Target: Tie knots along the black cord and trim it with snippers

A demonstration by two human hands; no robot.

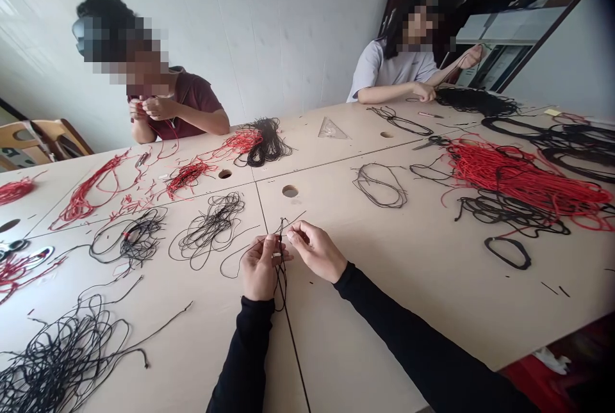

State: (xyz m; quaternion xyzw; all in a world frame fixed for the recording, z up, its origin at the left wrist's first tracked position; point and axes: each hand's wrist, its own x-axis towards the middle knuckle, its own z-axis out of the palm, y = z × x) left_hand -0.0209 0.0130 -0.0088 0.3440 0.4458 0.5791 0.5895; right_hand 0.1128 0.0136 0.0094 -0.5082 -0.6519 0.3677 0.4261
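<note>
Head-worn view — forward and down over the near table [432,259]

Before you spreads the table [394,259], a cord [280,239] above its seam [296,355] between your left hand [261,267] and right hand [318,251]. To your left lies a cord coil [209,228], nearer you a cord tangle [52,356], and to your right a cord heap [521,179]. Behind the table, one co-worker [196,103] left, another co-worker [387,73] right; on it between them, a triangle ruler [332,130]

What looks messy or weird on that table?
The big black cord tangle at the table's near left looks messiest: its loops cross every way, with loose ends sticking out. Little red cord scraps lie scattered beyond it, not bundled. Nothing looks clearly broken.
</note>
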